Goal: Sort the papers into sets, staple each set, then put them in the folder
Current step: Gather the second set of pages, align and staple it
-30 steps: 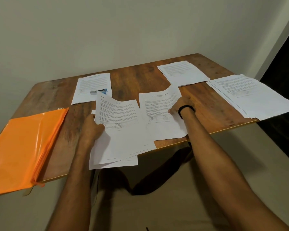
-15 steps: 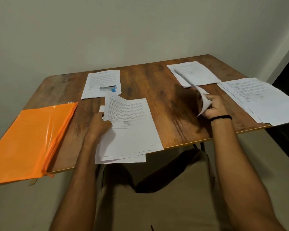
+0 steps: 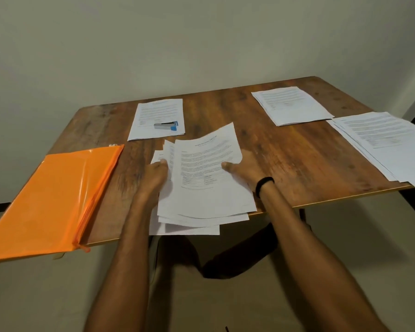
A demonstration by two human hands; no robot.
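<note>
Sheets of white printed paper (image 3: 201, 185), fanned lengthwise away from the person, lie between left hand (image 3: 156, 174) and right hand (image 3: 246, 172), each gripping one long edge.

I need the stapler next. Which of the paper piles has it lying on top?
The far-left pile, beyond the orange folder: it alone has the grey-and-blue stapler lying near its front edge.

Orange folder (image 3: 58, 200), white printed papers (image 3: 201, 192), grey-and-blue stapler (image 3: 165, 126) — brown wood-grain table (image 3: 292, 154), black wristband (image 3: 264, 185)
</note>
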